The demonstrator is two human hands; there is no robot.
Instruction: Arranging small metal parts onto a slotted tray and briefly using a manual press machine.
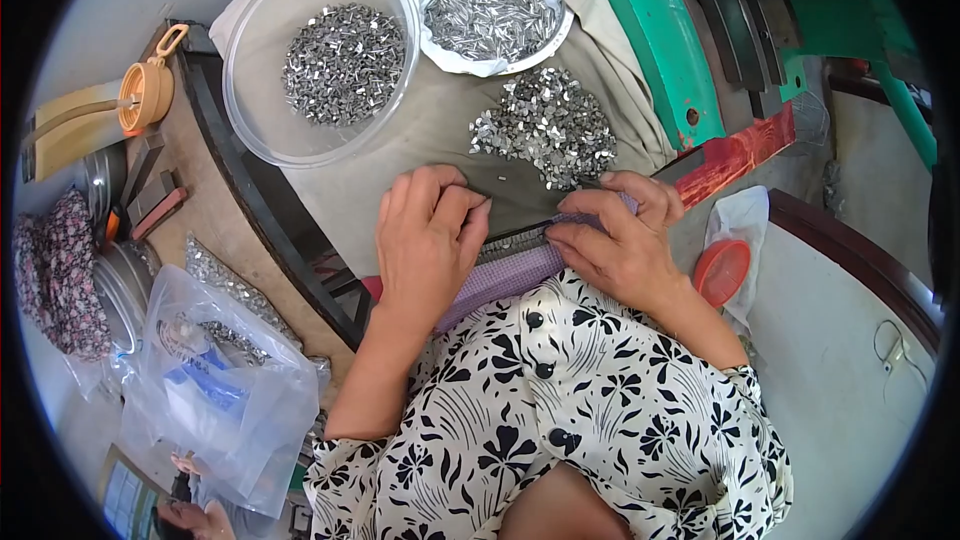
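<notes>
My left hand (430,230) rests at the near edge of a grey-brown cloth (440,175). Its fingers are curled and the thumb meets the forefinger; anything between the tips is hidden. To its right, my right hand (625,240) is closed on a purple checked cloth (515,275), which shows between its fingers and lies across my lap. A row of small metal pieces (512,243) runs along a strip between the hands. One tiny loose piece (502,178) lies just beyond them. A pile of small, flat, shiny metal pieces (550,130) sits farther out.
A clear plastic tub (240,105) of small metal parts stands at the far left. Beside it is a lined metal bowl (423,25) of slender metal pieces. Green machine framing (650,30) rises at right. A plastic bag (230,410) lies left; a red round container (722,272) is at right.
</notes>
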